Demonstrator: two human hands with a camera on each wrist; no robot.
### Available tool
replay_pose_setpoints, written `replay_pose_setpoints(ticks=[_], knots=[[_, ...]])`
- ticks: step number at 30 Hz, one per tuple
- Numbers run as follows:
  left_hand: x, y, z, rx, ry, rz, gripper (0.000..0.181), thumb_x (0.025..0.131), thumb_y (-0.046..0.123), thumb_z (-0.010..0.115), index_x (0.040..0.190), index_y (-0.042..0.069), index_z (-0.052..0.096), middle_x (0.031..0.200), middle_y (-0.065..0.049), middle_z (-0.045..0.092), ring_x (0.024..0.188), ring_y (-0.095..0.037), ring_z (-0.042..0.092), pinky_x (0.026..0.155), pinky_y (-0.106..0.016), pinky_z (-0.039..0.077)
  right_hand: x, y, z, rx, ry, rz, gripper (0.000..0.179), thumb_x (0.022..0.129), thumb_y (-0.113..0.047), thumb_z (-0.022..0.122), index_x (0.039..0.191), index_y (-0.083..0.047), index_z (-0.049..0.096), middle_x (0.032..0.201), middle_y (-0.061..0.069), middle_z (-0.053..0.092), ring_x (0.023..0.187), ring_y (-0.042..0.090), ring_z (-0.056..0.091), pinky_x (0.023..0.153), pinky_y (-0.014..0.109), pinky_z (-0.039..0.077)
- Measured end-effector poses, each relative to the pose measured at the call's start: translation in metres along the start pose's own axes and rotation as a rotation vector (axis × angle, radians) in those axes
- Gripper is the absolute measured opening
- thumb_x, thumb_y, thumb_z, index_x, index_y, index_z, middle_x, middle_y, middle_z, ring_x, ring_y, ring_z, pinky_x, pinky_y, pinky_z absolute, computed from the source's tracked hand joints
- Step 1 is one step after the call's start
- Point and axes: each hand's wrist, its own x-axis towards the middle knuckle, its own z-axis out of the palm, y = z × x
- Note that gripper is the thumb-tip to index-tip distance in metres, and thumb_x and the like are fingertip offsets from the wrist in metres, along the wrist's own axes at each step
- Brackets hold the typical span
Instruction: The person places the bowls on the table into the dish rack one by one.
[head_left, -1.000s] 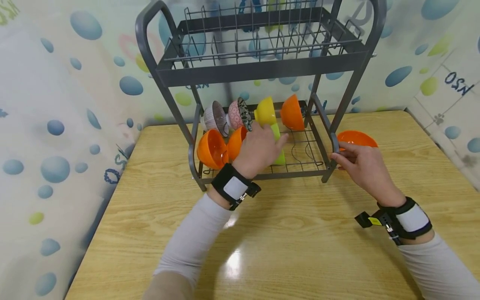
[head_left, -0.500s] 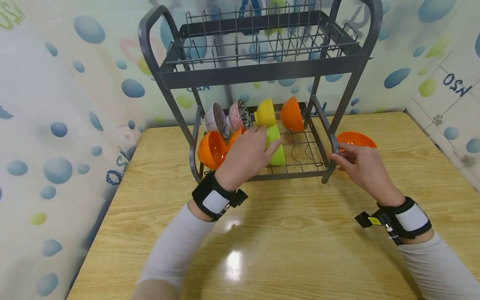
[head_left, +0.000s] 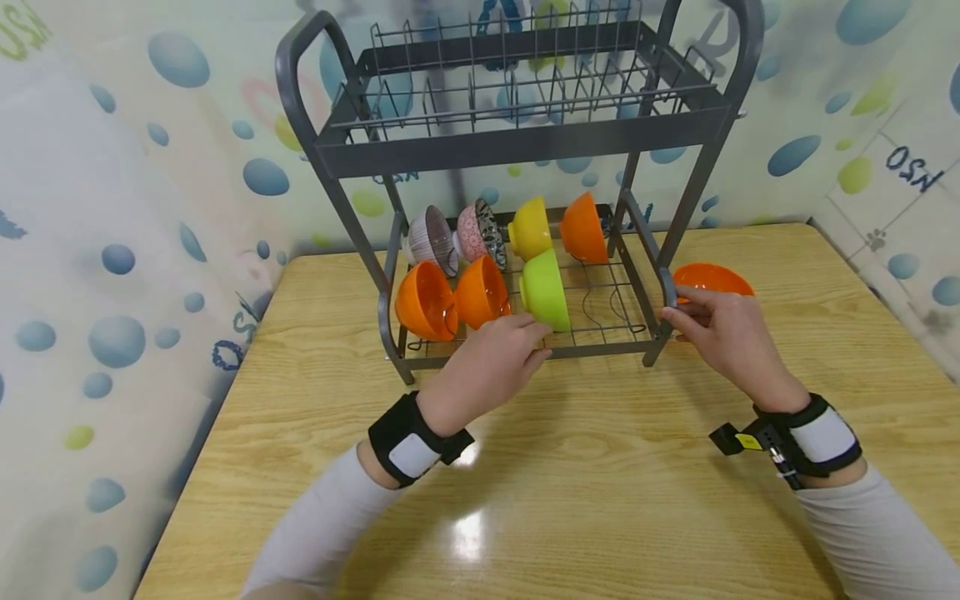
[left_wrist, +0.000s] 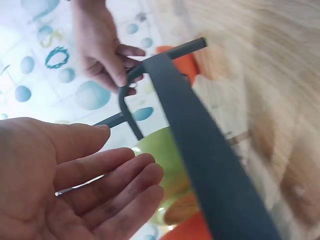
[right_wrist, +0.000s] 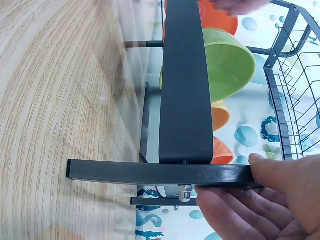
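Observation:
My left hand [head_left: 487,367] is in front of the lower shelf's front bar, near the green bowl [head_left: 544,292]. In the left wrist view its fingers [left_wrist: 125,195] are relaxed and hold nothing. My right hand [head_left: 731,337] pinches the dark metal dish rack [head_left: 667,287] by its lower right side frame, thumb on one side and fingers behind. On the lower shelf, two orange bowls [head_left: 426,302] stand on edge at the front left, beside the green one. Behind them stand a striped bowl [head_left: 432,240], a pink patterned bowl [head_left: 477,233], a yellow bowl [head_left: 531,228] and another orange bowl [head_left: 585,228].
Another orange bowl [head_left: 712,278] sits on the wooden table [head_left: 600,483] right of the rack, partly behind my right hand. The rack's upper wire basket [head_left: 525,92] overhangs the bowls. A patterned wall [head_left: 180,150] stands close behind and to the left.
My left hand has drawn back from over the bowls toward me, to below the shelf's front bar, uncovering the second orange bowl and the green one. My right hand keeps its grip on the rack.

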Motion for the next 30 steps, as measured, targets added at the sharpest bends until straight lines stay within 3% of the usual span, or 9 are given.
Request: replay_pose_setpoints(ticks=[6, 11, 20, 26, 30], knots=[[-0.006, -0.006, 0.014, 0.048, -0.01, 0.008, 0.022, 0.095, 0.018, 0.057, 0.111, 0.006, 0.067, 0.1, -0.004, 0.067, 0.091, -0.016, 0.063, 0.081, -0.029, 0.055, 0.0, -0.001, 0.0, -0.004, -0.008, 0.017, 0.037, 0.089, -0.016, 0.066, 0.12, 0.003, 0.064, 0.094, 0.024, 0.072, 0.072, 0.029, 0.071, 0.056, 0.016, 0.052], [-0.007, -0.01, 0.019, 0.104, -0.006, 0.003, 0.018, 0.093, 0.006, 0.056, 0.105, 0.005, 0.069, 0.096, -0.004, 0.067, 0.088, -0.017, 0.065, 0.072, -0.028, 0.056, 0.0, -0.002, 0.0, -0.005, -0.008, 0.013, 0.038, 0.088, -0.015, 0.066, 0.121, 0.004, 0.063, 0.094, 0.024, 0.072, 0.072, 0.03, 0.071, 0.056, 0.016, 0.052], [-0.008, -0.017, 0.025, 0.084, -0.019, -0.013, 0.031, 0.088, -0.009, 0.054, 0.107, 0.009, 0.072, 0.091, -0.003, 0.071, 0.08, -0.011, 0.065, 0.068, -0.023, 0.054, 0.0, -0.001, -0.001, -0.013, -0.01, -0.022, 0.036, 0.089, -0.016, 0.066, 0.118, 0.003, 0.065, 0.091, 0.023, 0.072, 0.068, 0.029, 0.071, 0.055, 0.017, 0.051], [-0.007, -0.018, 0.028, 0.109, -0.005, -0.01, 0.035, 0.087, -0.012, 0.053, 0.105, 0.011, 0.072, 0.084, -0.002, 0.07, 0.074, -0.008, 0.063, 0.063, -0.021, 0.051, 0.003, 0.001, -0.007, -0.019, -0.07, -0.025, 0.032, 0.088, -0.019, 0.067, 0.114, 0.0, 0.067, 0.092, 0.021, 0.073, 0.074, 0.029, 0.071, 0.058, 0.016, 0.052], [-0.007, -0.018, 0.03, 0.124, 0.001, -0.016, 0.037, 0.086, -0.013, 0.053, 0.106, 0.012, 0.073, 0.083, -0.002, 0.07, 0.073, -0.008, 0.063, 0.064, -0.022, 0.052, 0.007, 0.005, -0.019, -0.059, -0.117, -0.049, 0.028, 0.089, -0.025, 0.066, 0.106, -0.004, 0.073, 0.087, 0.014, 0.074, 0.073, 0.021, 0.071, 0.058, 0.019, 0.05]])
